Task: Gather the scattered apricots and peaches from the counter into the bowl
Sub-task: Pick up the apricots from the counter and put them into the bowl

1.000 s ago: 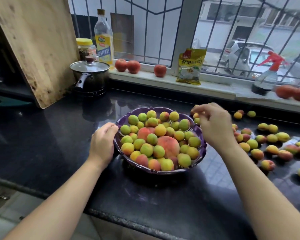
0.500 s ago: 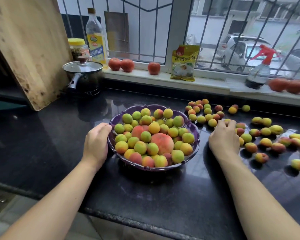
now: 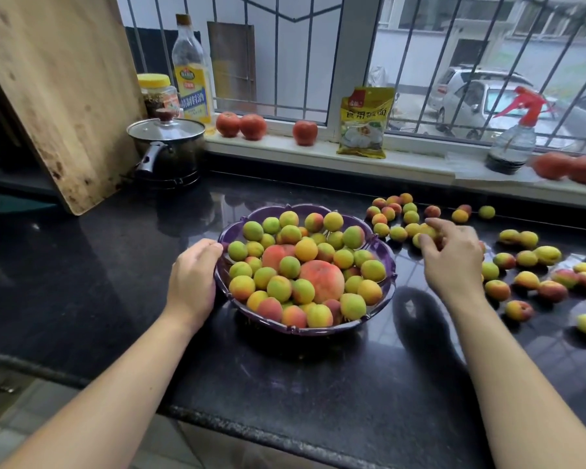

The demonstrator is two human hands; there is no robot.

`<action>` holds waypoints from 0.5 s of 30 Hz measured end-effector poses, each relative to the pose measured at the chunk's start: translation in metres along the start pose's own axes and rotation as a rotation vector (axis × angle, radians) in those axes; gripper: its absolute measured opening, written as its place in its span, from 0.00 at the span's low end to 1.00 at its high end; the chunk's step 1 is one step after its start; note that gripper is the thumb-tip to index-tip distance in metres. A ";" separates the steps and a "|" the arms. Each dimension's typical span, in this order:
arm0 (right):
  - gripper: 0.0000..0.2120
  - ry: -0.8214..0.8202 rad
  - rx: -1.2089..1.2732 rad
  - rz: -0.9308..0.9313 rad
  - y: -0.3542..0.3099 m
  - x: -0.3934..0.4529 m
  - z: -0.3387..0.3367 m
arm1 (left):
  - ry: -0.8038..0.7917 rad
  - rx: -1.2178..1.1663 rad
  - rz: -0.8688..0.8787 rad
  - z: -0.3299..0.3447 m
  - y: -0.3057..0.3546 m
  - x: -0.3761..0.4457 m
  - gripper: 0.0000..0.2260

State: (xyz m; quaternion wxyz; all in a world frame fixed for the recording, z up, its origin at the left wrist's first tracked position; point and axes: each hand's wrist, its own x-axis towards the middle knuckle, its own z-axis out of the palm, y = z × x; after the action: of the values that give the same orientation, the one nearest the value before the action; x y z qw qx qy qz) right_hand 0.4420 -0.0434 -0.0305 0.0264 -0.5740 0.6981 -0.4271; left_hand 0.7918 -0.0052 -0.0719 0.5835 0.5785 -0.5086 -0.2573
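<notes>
A purple scalloped bowl (image 3: 388,265) stands on the black counter, heaped with several green-yellow apricots and two larger pink peaches (image 3: 322,280). My left hand (image 3: 193,275) rests against the bowl's left rim, fingers curled on it. My right hand (image 3: 452,257) hovers just right of the bowl, its fingers closed around a few yellow apricots (image 3: 425,233). Many more apricots (image 3: 525,258) lie scattered over the counter to the right, and a cluster (image 3: 394,211) sits behind the bowl's right side.
A lidded pot (image 3: 168,148) and a leaning wooden board (image 3: 58,93) stand at the back left. The windowsill holds an oil bottle (image 3: 192,72), a jar, tomatoes (image 3: 241,125), a yellow packet (image 3: 364,121) and a spray bottle (image 3: 515,137). The counter's front edge (image 3: 251,434) runs near me.
My right hand left the bowl, dropped onto the scattered apricots at the right, then closed on a few and lifted back toward the bowl. My left hand stayed on the rim.
</notes>
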 end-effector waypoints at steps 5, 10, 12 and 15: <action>0.17 -0.251 0.371 -0.109 -0.029 0.001 -0.024 | -0.009 -0.006 0.012 0.000 -0.001 0.004 0.17; 0.17 -0.619 0.202 -0.484 -0.107 -0.007 -0.013 | -0.016 -0.015 0.008 0.001 0.001 0.004 0.14; 0.16 -0.630 0.066 -0.585 -0.134 -0.006 -0.001 | -0.014 -0.008 0.000 0.001 0.001 0.004 0.14; 0.17 -0.649 -0.116 -0.659 -0.156 -0.006 0.022 | -0.012 0.010 -0.008 0.000 0.001 0.004 0.15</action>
State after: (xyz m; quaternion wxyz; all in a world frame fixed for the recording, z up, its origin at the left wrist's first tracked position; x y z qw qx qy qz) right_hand 0.5767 -0.0474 0.0506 0.0742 -0.8698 0.4568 -0.1713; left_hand 0.7925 -0.0082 -0.0700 0.5765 0.5817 -0.5113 -0.2605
